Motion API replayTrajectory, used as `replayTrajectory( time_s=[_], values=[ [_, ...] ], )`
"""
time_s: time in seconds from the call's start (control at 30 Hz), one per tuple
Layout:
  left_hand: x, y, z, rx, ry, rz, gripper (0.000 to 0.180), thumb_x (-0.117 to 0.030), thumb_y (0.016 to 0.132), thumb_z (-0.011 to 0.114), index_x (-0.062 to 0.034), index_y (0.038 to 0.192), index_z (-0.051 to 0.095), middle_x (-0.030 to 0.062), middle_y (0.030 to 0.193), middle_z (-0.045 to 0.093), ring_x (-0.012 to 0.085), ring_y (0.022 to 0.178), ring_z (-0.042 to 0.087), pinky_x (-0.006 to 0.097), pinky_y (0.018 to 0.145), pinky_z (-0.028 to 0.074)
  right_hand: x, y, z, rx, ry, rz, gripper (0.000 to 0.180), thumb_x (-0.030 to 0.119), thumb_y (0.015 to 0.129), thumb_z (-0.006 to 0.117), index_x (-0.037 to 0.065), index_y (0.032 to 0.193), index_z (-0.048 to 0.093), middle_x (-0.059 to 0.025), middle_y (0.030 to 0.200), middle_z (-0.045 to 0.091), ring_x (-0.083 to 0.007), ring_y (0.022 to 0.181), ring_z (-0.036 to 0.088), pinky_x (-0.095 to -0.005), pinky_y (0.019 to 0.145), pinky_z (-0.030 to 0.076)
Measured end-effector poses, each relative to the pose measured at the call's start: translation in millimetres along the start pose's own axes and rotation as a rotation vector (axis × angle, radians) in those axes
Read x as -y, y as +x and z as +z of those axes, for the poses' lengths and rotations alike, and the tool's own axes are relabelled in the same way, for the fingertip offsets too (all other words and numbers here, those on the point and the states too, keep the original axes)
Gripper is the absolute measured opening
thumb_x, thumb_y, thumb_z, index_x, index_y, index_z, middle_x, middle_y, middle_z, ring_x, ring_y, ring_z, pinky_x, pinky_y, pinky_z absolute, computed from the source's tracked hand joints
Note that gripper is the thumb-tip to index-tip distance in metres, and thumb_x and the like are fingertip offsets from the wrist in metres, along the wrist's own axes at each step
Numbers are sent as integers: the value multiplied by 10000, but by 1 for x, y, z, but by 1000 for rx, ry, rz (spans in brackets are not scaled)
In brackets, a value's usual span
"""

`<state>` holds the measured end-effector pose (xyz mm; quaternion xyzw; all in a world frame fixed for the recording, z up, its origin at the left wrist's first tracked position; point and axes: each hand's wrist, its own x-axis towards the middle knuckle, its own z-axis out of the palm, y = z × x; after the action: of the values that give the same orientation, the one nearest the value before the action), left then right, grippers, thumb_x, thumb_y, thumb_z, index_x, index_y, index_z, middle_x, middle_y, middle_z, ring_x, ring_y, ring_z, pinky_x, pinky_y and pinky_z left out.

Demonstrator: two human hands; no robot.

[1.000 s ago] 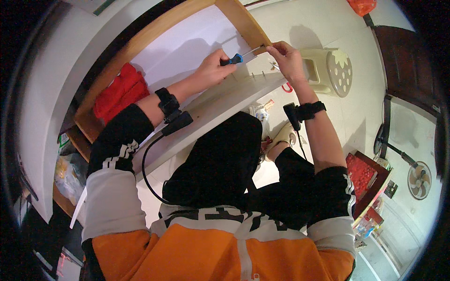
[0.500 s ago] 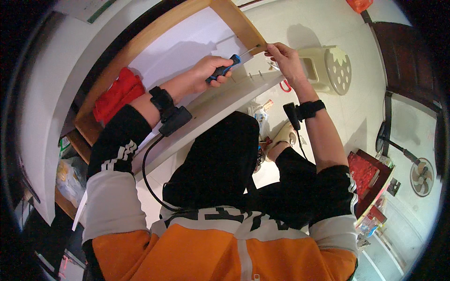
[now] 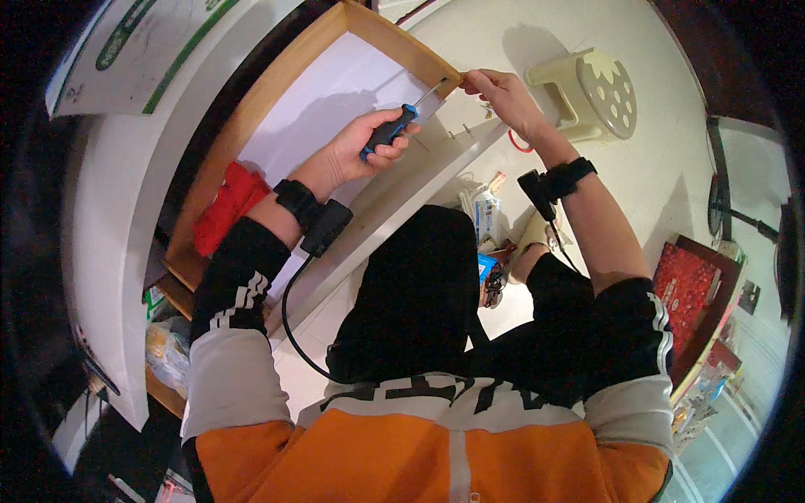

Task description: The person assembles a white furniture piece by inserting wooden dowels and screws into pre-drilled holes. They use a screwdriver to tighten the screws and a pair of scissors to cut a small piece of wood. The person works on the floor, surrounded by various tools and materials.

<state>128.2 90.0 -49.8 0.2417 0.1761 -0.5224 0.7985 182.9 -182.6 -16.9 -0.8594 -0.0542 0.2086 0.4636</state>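
Note:
My left hand [image 3: 362,144] is wrapped round the black and blue handle of a screwdriver [image 3: 390,132]. Its thin shaft reaches to the inner face of a wooden drawer's side [image 3: 404,48], close to the end of that board. At the outside of the same end, my right hand [image 3: 506,102] has its thumb and fingers pinched together; what they hold, if anything, is too small to make out. Below the hands, a pale drawer front panel [image 3: 390,214] slants across, with several metal pins sticking up from it. Red cloth [image 3: 228,205] lies in the drawer's near left part.
A cream stool [image 3: 579,92] with a spotted seat stands beyond my right hand. A red ring-shaped handle [image 3: 520,144] shows by the panel's far end. A red box [image 3: 688,289] lies at right, below a fan [image 3: 784,251]. The white cabinet's curved edge [image 3: 138,193] runs along the left.
The whole view has shifted, so the stool and red box appear further right or higher. The screwdriver stays against the drawer's side, and both hands keep their grips.

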Motion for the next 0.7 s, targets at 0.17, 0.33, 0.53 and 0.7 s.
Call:
replayTrajectory(
  time_s=[0.17, 0.33, 0.53, 0.7],
  values=[
    [2, -5, 19, -279, 615, 209, 350, -372, 958, 520, -31, 981, 596, -17, 608, 506, 62, 456, 423, 199, 375, 282, -4, -4, 2, -42, 124, 4, 487, 401, 952, 473, -19, 1109, 665, -121, 1008, 701, -186, 967, 640, -305, 923, 466],
    [10, 2, 31, -687, 1619, 547, 346, -356, 926, 540, -14, 899, 578, 177, 686, 632, 330, 552, 597, 441, 542, 474, -6, 1, 4, -65, 134, 16, 445, 354, 951, 479, -23, 1083, 674, -110, 987, 708, -176, 937, 649, -297, 906, 478],
    [20, 1, 28, -795, 1901, 662, 361, -375, 946, 487, -22, 936, 564, 178, 731, 644, 357, 628, 627, 468, 557, 481, -6, -4, 5, -72, 112, 1, 436, 348, 943, 484, -20, 1075, 678, -110, 982, 708, -176, 934, 647, -298, 894, 484],
    [5, 6, 18, -146, 294, 59, 397, -392, 969, 462, -24, 1019, 601, 57, 764, 576, 139, 604, 533, 252, 490, 423, -2, -7, 4, -43, 115, 4, 454, 380, 957, 478, -8, 1095, 672, -100, 1017, 697, -167, 974, 628, -304, 894, 466]
  ],
)
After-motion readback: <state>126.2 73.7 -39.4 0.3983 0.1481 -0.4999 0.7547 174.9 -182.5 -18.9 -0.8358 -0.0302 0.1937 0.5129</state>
